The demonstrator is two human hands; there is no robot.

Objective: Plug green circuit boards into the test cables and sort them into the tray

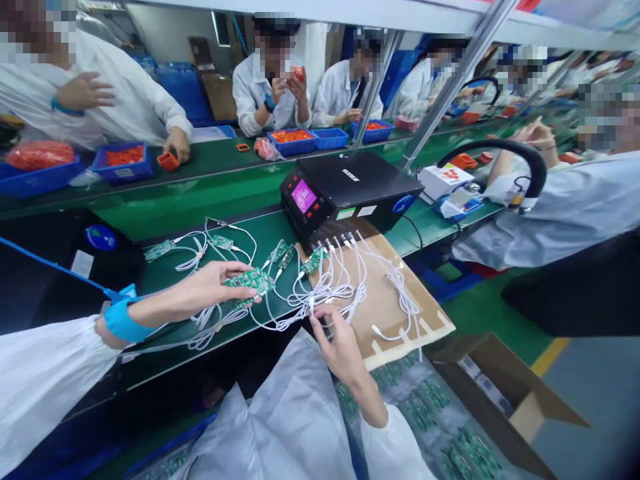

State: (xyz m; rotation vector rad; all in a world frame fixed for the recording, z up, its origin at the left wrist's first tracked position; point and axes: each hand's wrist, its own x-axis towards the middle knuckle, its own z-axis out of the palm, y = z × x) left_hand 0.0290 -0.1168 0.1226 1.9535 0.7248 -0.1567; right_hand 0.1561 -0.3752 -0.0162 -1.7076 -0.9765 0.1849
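Note:
My left hand reaches across the green bench and grips a green circuit board between thumb and fingers. My right hand pinches the plug end of a white cable just right of that board. More green boards lie on the bench with white cables running into the front of a black tester box with a pink screen. A blue wrist strap sits on my left wrist.
A brown cardboard sheet lies under the cables. A bag of green boards rests on my lap, beside an open carton. Co-workers in white coats sit across a green conveyor with blue trays of orange parts. A person sits at right.

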